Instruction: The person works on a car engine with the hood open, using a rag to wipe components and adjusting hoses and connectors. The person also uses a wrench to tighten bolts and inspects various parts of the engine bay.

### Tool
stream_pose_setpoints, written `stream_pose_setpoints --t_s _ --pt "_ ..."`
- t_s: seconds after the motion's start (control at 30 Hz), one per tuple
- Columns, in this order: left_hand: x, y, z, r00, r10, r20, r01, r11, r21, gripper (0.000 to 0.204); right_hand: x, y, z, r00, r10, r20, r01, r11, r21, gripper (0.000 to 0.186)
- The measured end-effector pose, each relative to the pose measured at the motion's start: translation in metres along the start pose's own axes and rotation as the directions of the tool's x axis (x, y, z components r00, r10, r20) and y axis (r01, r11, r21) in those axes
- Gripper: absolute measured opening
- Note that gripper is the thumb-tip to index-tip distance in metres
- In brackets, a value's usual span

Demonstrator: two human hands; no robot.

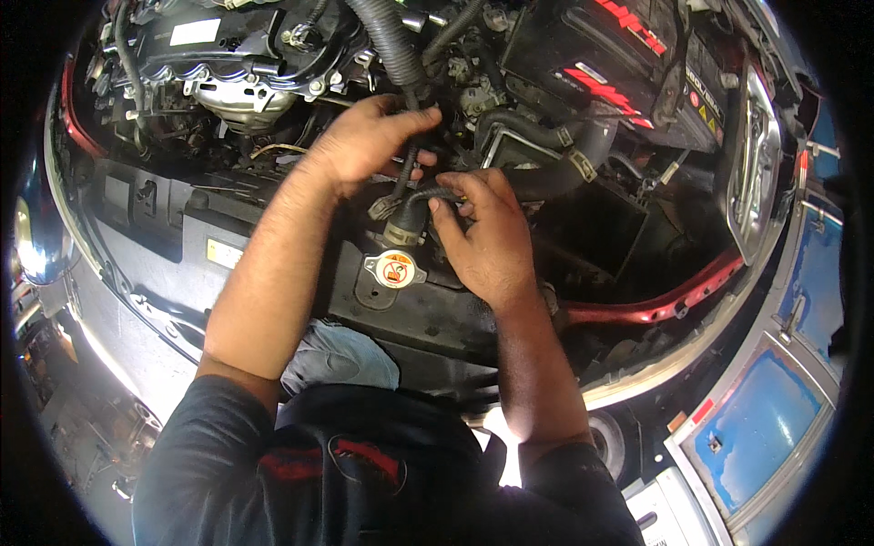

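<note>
My left hand reaches into the engine bay, its fingers curled around a thin black corrugated wire conduit. Just below it, a grey plug connector sits near the lower end of that conduit. With thumb and fingers, my right hand pinches a thin black ribbed tube that bends toward the top of the radiator hose. Part of the tube is hidden by my right fingers. The silver radiator cap with a round warning label sits in front of both hands, apart from them.
A thick corrugated hose hangs down from above my left hand. The engine lies at the upper left, and a black battery with red lettering at the upper right. A red body crossmember runs along the front right.
</note>
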State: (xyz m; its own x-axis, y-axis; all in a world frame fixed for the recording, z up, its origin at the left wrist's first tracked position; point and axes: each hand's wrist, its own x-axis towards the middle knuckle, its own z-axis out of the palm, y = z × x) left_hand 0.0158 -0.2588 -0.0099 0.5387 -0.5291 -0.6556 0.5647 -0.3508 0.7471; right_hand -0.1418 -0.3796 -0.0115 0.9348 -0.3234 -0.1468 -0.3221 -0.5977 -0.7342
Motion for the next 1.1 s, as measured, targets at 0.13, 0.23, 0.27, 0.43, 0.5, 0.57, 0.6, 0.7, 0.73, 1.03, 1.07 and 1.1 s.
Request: stream_pose_setpoints --t_s 0.13,0.23,0.27,0.43,0.5,0.57,0.6,0.7,0.73,1.03,1.07,1.1 --pt "-0.003 0.012 -0.014 0.994 -0.034 0.101 0.045 0.993 -0.112 0.054 -0.001 0.0 -0.001 0.999 0.047 0.024 -0.049 0.996 0.072 0.027" --pt "0.002 0.009 -0.019 0.992 -0.066 0.111 0.081 0.988 -0.134 0.051 -0.001 -0.005 -0.002 1.0 0.031 0.002 -0.031 0.995 0.098 0.027" --pt "0.005 0.007 -0.017 0.995 -0.076 0.07 0.088 0.98 -0.18 0.044 -0.001 -0.007 -0.002 0.998 0.063 0.022 -0.064 0.996 0.061 0.027" --pt "0.015 0.002 -0.015 0.986 -0.099 0.132 0.138 0.932 -0.335 0.037 -0.002 -0.008 -0.002 0.999 0.034 0.02 -0.034 0.999 0.03 0.028" --pt "0.017 0.002 -0.014 0.98 -0.089 0.178 0.155 0.902 -0.403 0.038 -0.001 -0.006 -0.001 0.999 0.027 0.027 -0.028 0.999 0.03 0.029" --pt "0.017 0.002 -0.013 0.979 -0.079 0.189 0.156 0.884 -0.441 0.039 -0.001 -0.004 0.0 0.997 0.06 0.051 -0.064 0.994 0.084 0.029" --pt "0.017 0.001 -0.012 0.98 -0.079 0.185 0.157 0.875 -0.458 0.04 0.0 -0.003 0.001 0.997 0.058 0.053 -0.061 0.996 0.059 0.029" --pt "0.016 0.0 -0.011 0.979 -0.041 0.202 0.138 0.858 -0.496 0.041 0.001 -0.001 0.001 0.999 0.014 0.046 -0.015 1.0 0.017 0.029" --pt "0.017 0.0 -0.011 0.978 -0.045 0.205 0.145 0.854 -0.5 0.04 0.001 0.0 0.001 0.999 0.005 0.045 -0.006 1.0 0.014 0.029" --pt "0.016 -0.026 0.029 0.939 0.302 -0.165 -0.177 0.835 0.52 0.07 -0.001 -0.008 -0.001 0.998 0.029 0.059 -0.027 0.999 -0.03 0.028" --pt "0.016 -0.027 0.029 0.94 0.299 -0.166 -0.173 0.834 0.523 0.072 0.0 -0.009 -0.001 0.997 0.04 0.066 -0.036 0.998 -0.048 0.029" --pt "0.017 -0.027 0.029 0.953 0.263 -0.152 -0.151 0.844 0.514 0.075 0.0 -0.011 -0.001 0.997 0.037 0.062 -0.035 0.999 -0.032 0.029"
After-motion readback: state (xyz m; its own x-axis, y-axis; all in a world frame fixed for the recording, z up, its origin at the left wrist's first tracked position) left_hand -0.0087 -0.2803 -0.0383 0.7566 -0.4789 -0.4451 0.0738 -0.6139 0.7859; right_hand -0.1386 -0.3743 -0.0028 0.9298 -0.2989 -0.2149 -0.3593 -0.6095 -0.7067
